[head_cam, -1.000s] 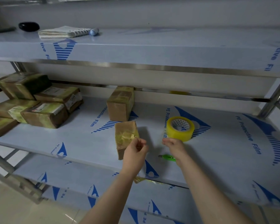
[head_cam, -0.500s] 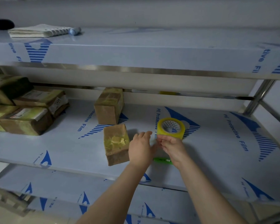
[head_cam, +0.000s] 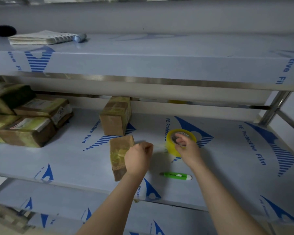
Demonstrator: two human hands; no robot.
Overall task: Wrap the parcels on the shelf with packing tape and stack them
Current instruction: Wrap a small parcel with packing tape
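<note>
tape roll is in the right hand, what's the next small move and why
Probably lay the tape end onto the small parcel and press it: the left hand seems to pinch it beside the parcel, while the right hand grips the tape roll.

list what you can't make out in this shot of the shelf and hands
Head view only.
- Left hand: its curled fingers are turned away and blurred, so whether it pinches anything is unclear.
- Near parcel: right side hidden by that hand.
- Parcel stack: cut off by the left edge; labels too small to read.
- Black thing on the top shelf: dark, cut by the left edge.
</note>
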